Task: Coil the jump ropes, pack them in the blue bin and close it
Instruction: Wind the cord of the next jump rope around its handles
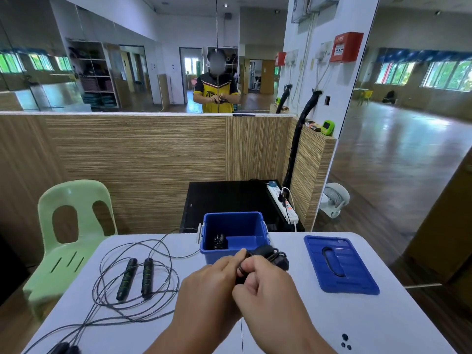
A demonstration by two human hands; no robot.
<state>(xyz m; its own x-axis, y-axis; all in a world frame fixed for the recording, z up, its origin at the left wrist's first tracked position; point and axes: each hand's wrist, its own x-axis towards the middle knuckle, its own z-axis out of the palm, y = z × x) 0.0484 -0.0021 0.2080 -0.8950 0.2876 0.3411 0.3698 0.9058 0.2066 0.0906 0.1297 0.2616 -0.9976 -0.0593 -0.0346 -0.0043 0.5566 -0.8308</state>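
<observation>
My left hand (217, 281) and right hand (263, 287) meet in front of the open blue bin (235, 223), fingers (252, 265) curled tight, pinching a coiled jump rope (272, 254). The lid (353, 275) lies right on the bench (293, 318). A loose rope (127, 278) sprawls left, by the green chair (66, 249).

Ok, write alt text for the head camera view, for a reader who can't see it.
The left hand and right hand grip a coiled black jump rope before an open blue bin on a white table. Its lid lies to the right; uncoiled ropes sprawl on the left.
</observation>
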